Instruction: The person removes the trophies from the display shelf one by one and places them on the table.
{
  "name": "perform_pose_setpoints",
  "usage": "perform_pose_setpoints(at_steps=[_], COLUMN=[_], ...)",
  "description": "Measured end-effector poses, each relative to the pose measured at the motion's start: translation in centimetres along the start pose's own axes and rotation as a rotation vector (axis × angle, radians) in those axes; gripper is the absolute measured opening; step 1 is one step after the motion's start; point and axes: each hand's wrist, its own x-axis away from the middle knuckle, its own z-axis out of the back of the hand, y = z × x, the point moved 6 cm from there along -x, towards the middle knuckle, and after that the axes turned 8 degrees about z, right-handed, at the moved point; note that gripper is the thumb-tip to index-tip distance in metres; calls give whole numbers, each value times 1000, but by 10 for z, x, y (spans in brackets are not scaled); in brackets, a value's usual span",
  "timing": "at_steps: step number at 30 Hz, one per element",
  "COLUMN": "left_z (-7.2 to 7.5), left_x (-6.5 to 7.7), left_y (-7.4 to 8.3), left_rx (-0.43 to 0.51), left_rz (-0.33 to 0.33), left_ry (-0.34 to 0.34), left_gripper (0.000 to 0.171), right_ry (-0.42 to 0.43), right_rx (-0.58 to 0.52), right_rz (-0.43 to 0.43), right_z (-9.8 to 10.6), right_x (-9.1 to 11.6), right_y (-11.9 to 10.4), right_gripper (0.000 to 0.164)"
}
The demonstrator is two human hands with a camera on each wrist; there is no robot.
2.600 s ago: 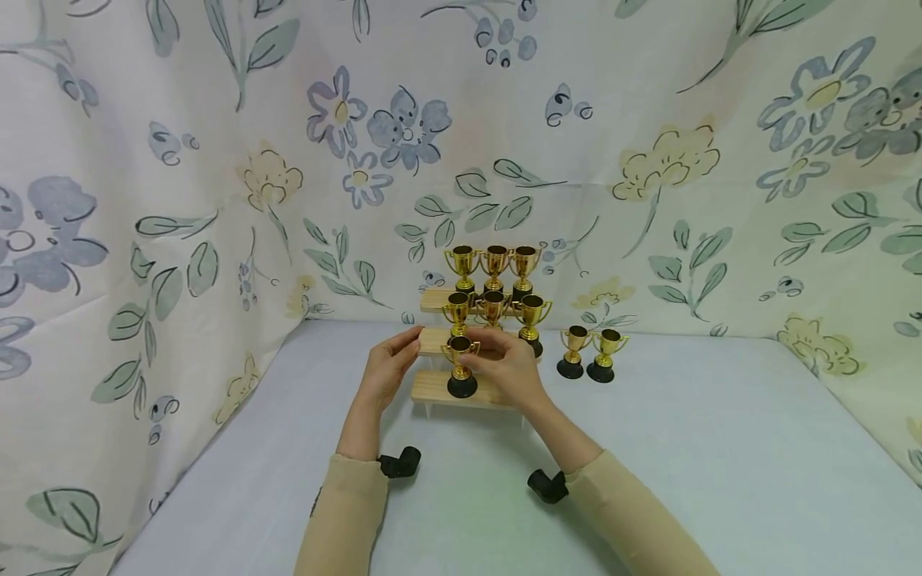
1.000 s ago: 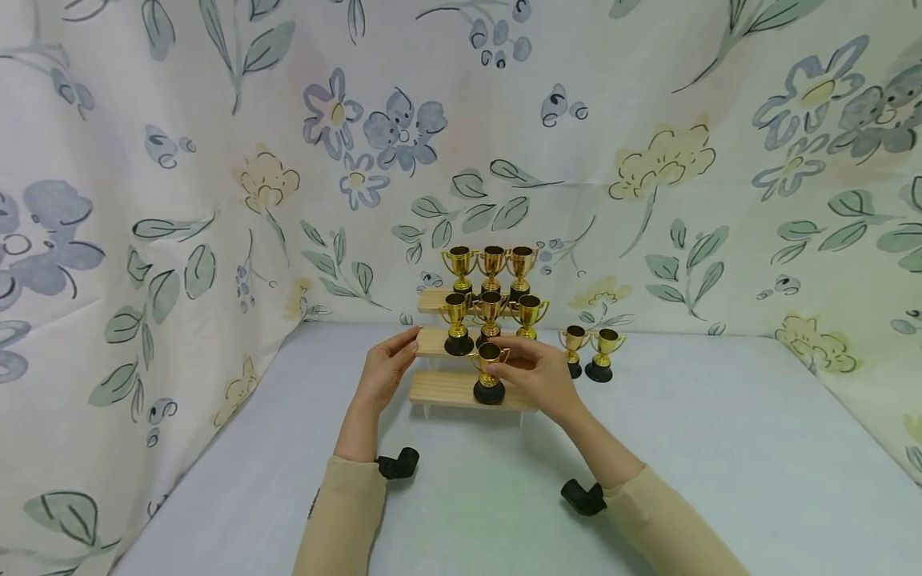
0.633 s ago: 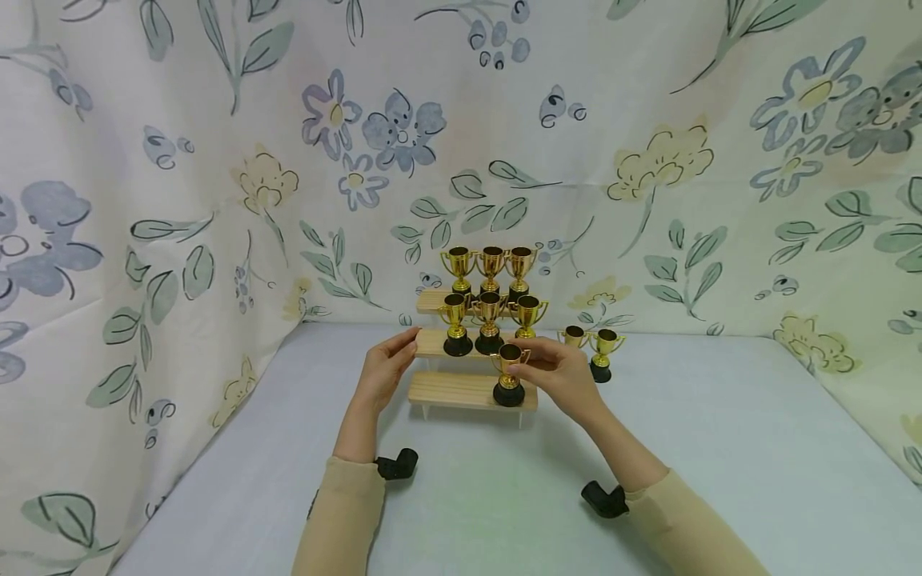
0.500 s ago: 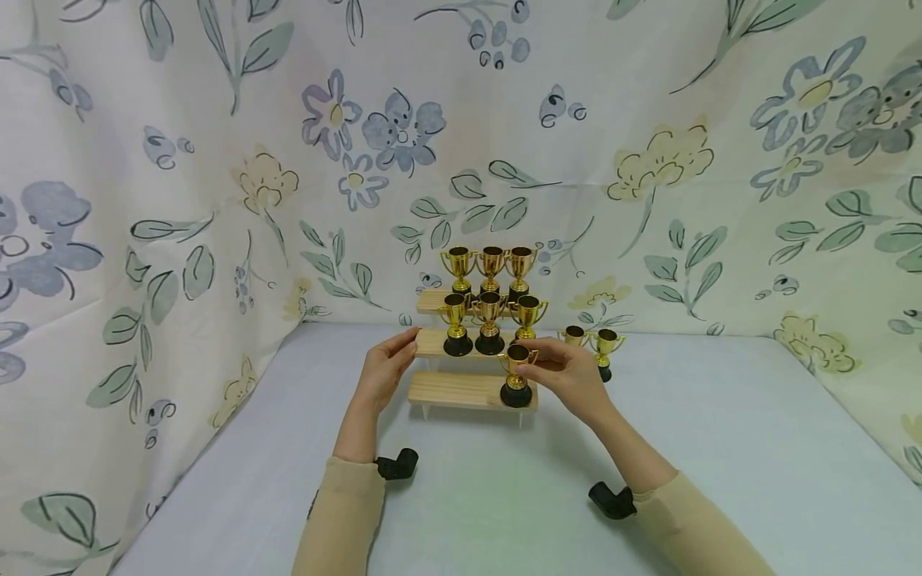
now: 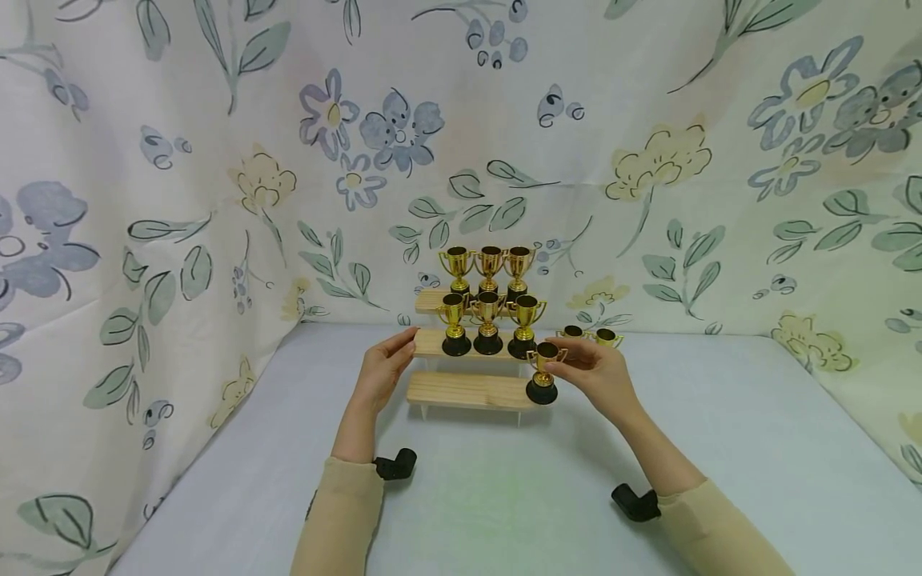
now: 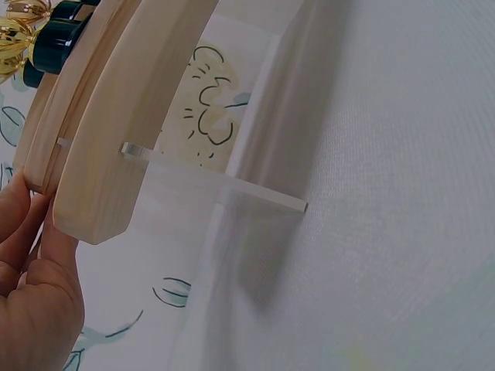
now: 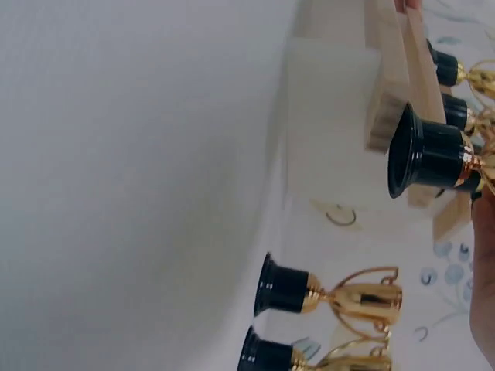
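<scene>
My right hand (image 5: 601, 378) pinches a small gold trophy cup (image 5: 543, 387) with a black base by its bowl. The trophy is upright at the right end of the lowest step; in the right wrist view its base (image 7: 429, 151) hangs in the air, apart from the wood. With thumb and fingers, my left hand (image 5: 382, 374) grips the left end of the middle board on a three-step wooden display stand (image 5: 461, 390). The left wrist view shows those fingers (image 6: 58, 239) at the board's end. Three trophies (image 5: 487, 324) line the middle step, and three more (image 5: 489, 268) the top one.
Two more trophies (image 7: 367, 301) stand on the white-covered table (image 5: 475, 496) right of the stand, partly behind my right hand in the head view. Clear legs (image 6: 263, 193) hold up the boards. A floral cloth (image 5: 475, 136) hangs behind.
My right hand has carried the trophy from the left half of the lowest step rightward to its right end. My left hand has stayed at the middle board.
</scene>
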Motion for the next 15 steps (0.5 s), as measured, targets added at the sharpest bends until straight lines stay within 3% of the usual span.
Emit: perform_pose_setpoints(at_steps=[5, 15], left_z=[0, 0], left_x=[0, 1], left_y=[0, 0], left_rx=[0, 5], left_rz=[0, 3], left_ry=[-10, -11], left_gripper=[45, 45], right_ry=[24, 78], right_rx=[-27, 66], right_rz=[-22, -78], right_z=[14, 40], right_x=[3, 10], right_y=[6, 19], right_gripper=[38, 40])
